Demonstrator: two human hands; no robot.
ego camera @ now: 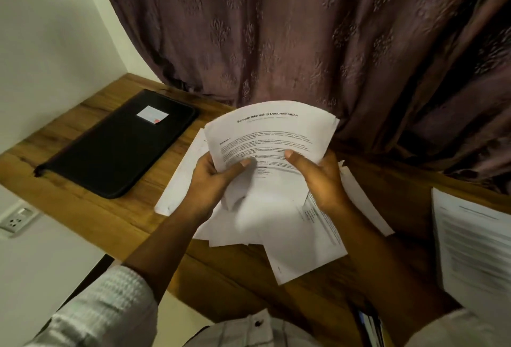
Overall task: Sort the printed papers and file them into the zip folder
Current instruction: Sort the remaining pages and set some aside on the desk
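one white socket is sitting on the wall at far left, below the edge of the wooden table. one black zip folder is lying flat and closed on the left part of the table, carrying one small white label with a red mark near its far end. the folder is lying apart from the papers, with a strip of bare wood between them.

a loose pile of papers is spreading over the middle of the table, the sheets overlapping at odd angles; their number is not showing clearly, at least four. two hands are working above this pile and covering part of it. the left hand is gripping the lower left edge of one printed sheet, thumb lying on its face. the right hand is grasping the same sheet's lower right edge, thumb on top too. the sheet is curving upward, its heading reading "sample internship documentation"; whether more sheets are hiding behind it is unclear.

one purple patterned curtain is hanging behind, reaching down to the table's far edge. one separate printed stack is lying at far right, cut off by the frame.
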